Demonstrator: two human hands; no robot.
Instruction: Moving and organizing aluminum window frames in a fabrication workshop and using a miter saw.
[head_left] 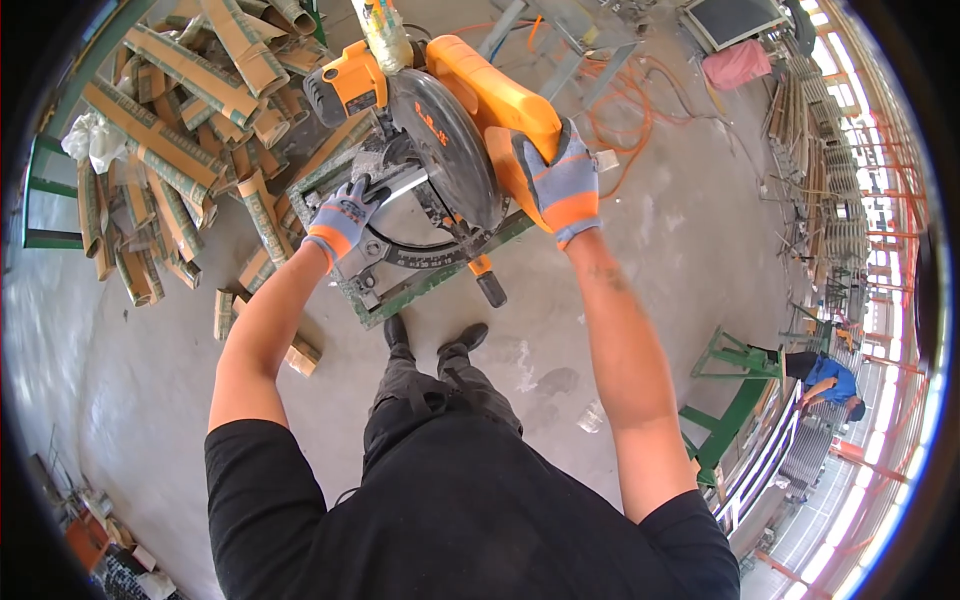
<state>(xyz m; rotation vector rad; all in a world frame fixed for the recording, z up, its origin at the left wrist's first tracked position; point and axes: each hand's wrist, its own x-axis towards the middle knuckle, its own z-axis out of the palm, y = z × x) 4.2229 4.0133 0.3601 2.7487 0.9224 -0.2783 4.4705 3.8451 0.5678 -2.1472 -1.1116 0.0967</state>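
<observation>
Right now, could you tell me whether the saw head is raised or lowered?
Raised: the saw head tilts up, its blade clear of the base, right hand on its handle.

Looking steeply down from a head-worn fisheye camera, facing forward over the wearer's own chest and legs toward the concrete floor (pixel 120 360). Sitting close above the outstretched forearms, with the left hand (pixel 340 218) and right hand (pixel 566 182) landing in the upper middle of the frame at arm's length, on the orange mitre saw (pixel 450 120). Taking in a wide sweep: a heap of wrapped offcuts (pixel 170 140) at upper left, a second person in blue (pixel 828 382) far off at the right edge. Bending straight lines toward the dark circular rim. Showing only this single view, with no second one overlapping.
</observation>
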